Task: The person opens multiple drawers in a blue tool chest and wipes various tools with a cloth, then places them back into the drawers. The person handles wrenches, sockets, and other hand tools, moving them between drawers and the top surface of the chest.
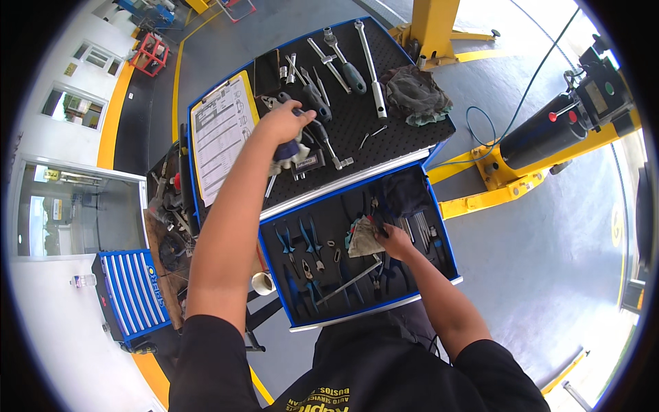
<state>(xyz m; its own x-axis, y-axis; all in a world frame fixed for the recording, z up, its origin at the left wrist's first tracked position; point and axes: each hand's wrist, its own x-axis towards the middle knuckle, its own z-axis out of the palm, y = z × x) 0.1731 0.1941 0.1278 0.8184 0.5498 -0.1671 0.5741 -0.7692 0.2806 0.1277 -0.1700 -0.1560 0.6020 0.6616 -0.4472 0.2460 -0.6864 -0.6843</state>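
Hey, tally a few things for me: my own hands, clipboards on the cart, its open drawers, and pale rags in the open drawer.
Hands: 2 (left hand, right hand)
Clipboard: 1
Open drawer: 1
Pale rag: 1
Total: 5

**Black Handle at Eleven, Dark Tool and Rag at Five**

Toward eleven o'clock from the view's centre, a black handle is gripped in the left hand over the cart top; its rounded end points to ten o'clock, and the fingers hide the rest. Toward five o'clock, over the open drawer, the right hand grips a slim dark tool, mostly covered, its kind unclear. Just beside it, on its eight o'clock side, sits a crumpled grey-beige rag, bunched in uneven folds, with teal along its ten o'clock edge.
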